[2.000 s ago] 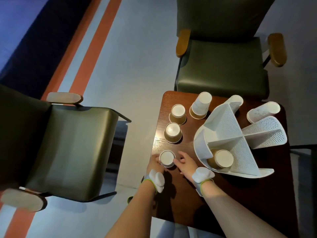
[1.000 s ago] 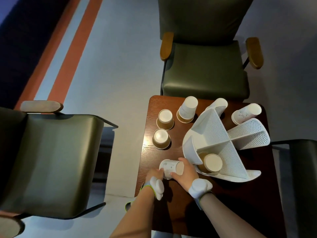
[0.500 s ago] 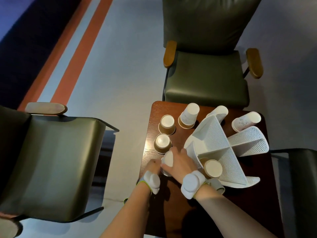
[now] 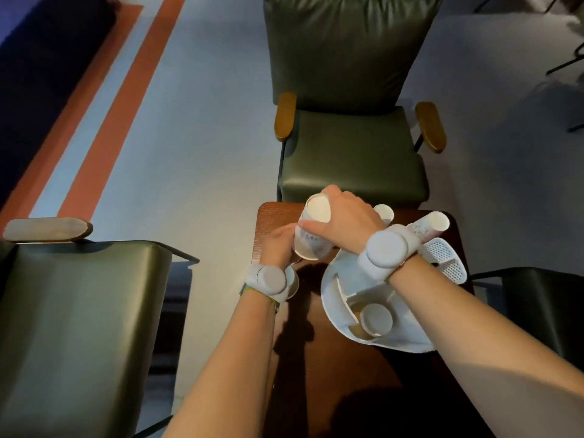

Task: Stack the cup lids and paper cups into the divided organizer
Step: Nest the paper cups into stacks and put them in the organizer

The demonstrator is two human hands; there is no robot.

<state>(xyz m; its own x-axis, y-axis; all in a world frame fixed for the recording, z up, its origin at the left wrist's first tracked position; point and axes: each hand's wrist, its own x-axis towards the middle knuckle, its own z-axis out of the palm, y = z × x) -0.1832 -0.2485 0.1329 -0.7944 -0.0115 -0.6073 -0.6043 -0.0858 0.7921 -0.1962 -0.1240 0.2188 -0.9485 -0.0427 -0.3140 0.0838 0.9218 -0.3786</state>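
Note:
An upside-down white paper cup (image 4: 311, 235) is raised over the left part of the dark wooden table (image 4: 331, 368). My right hand (image 4: 344, 222) grips it from above and the right. My left hand (image 4: 279, 245) touches its lower rim from the left; whether it holds something beneath is hidden. The white divided organizer (image 4: 339, 298) lies on the table to the right, with a stack of inverted cups (image 4: 376, 319) in its near compartment. Two more cups (image 4: 431, 227) show behind my right wrist at the far edge.
A green armchair (image 4: 350, 150) stands right behind the table. Another green chair (image 4: 79, 327) is close on the left, and a dark seat (image 4: 543, 305) on the right. Grey floor with orange stripes lies to the far left.
Both hands have moved from the table's near left edge toward the far side, lifting the white cup. The camera has moved closer and my right wrist now covers part of the organizer.

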